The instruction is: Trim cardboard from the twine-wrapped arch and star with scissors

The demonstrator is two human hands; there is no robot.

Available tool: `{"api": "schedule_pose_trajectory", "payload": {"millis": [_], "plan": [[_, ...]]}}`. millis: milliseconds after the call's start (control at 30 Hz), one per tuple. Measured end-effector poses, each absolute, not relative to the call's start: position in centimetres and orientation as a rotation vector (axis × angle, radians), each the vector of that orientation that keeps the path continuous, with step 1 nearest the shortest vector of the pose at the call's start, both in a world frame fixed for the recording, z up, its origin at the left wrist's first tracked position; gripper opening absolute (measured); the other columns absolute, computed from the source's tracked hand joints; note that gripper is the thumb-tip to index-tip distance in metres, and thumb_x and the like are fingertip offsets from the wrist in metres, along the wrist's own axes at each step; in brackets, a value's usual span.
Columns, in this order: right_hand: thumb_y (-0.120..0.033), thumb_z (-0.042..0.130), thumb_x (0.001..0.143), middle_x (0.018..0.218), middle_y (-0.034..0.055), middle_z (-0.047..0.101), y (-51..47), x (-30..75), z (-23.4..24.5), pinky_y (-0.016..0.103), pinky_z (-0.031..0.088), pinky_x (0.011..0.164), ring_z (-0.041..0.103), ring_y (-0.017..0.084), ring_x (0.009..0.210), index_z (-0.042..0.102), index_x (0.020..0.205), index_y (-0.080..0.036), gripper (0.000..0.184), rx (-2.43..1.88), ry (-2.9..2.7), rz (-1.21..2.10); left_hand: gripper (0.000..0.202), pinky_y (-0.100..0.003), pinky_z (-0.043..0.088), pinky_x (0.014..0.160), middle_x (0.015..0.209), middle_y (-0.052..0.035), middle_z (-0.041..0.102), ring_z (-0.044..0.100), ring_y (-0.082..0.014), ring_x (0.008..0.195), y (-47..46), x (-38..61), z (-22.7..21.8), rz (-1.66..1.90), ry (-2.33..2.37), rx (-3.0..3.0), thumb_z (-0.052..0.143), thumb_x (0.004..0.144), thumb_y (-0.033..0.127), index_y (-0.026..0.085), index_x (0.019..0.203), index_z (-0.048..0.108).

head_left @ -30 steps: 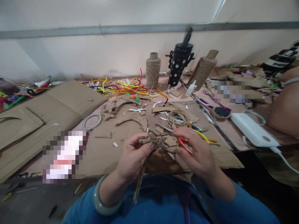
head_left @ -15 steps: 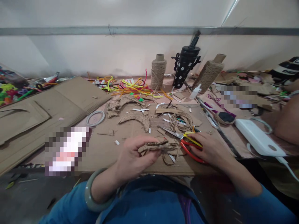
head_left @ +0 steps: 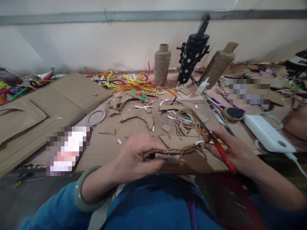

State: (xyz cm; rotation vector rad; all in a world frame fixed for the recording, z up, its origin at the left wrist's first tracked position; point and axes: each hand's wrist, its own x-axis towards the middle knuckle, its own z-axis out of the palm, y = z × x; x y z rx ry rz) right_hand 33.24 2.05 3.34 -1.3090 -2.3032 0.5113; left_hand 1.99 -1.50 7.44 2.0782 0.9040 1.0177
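My left hand [head_left: 134, 159] is closed on a twine-wrapped cardboard piece [head_left: 168, 155], holding it flat just above the near edge of the cardboard sheet [head_left: 103, 153]. My right hand [head_left: 233, 150] grips red-handled scissors [head_left: 216, 143], blades pointing up and away toward a loose coil of twine [head_left: 184, 119]. The scissors sit just right of the held piece, apart from it. A pale green bangle [head_left: 83, 198] circles my left wrist.
Two twine spools [head_left: 162, 64] [head_left: 217, 65] and a black flowered bottle [head_left: 192, 59] stand at the back. Coloured pipe cleaners [head_left: 129, 84], curved wrapped cardboard pieces [head_left: 139, 115], a white ring [head_left: 96, 115], stacked cardboard [head_left: 48, 105] and a white power bank [head_left: 267, 134] lie around. Another person's arm [head_left: 297, 121] shows at right.
My right hand reached to the red scissors on the sheet, picked them up and lifted them. My left hand kept the wrapped piece and lowered it toward me.
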Motion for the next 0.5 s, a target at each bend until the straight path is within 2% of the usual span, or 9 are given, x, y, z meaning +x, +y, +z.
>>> {"api": "schedule_pose_trajectory", "payload": {"millis": [100, 300, 500], "plan": [[-0.051, 0.058, 0.084, 0.107, 0.0118, 0.065, 2.4, 33.2, 4.2, 0.040, 0.055, 0.075, 0.065, 0.026, 0.088, 0.055, 0.123, -0.022, 0.048, -1.144, -2.412, 0.433, 0.011, -0.026, 0.051, 0.066, 0.078, -0.0072, 0.076, 0.067, -0.0170, 0.070, -1.5, 1.9, 7.4, 0.955, 0.918, 1.959, 0.064, 0.075, 0.014, 0.016, 0.082, 0.071], [-0.052, 0.064, 0.081, 0.102, 0.0098, 0.069, 1.9, 31.7, 6.0, 0.036, 0.056, 0.073, 0.066, 0.026, 0.091, 0.066, 0.114, -0.024, 0.043, -0.977, -2.607, 0.640, 0.011, -0.029, 0.053, 0.072, 0.083, -0.0093, 0.075, 0.069, -0.0192, 0.079, -1.3, 1.5, 6.9, 0.896, 0.773, 1.867, 0.065, 0.082, 0.019, 0.015, 0.088, 0.073], [-0.036, 0.066, 0.080, 0.094, 0.0074, 0.070, 1.9, 31.1, 7.5, 0.030, 0.055, 0.066, 0.068, 0.024, 0.083, 0.070, 0.108, -0.025, 0.030, -0.920, -2.755, 0.624, 0.011, -0.028, 0.053, 0.071, 0.077, -0.0084, 0.076, 0.070, -0.0191, 0.077, -1.2, 1.5, 7.0, 0.839, 0.753, 1.954, 0.065, 0.084, 0.020, 0.015, 0.087, 0.074]]}}
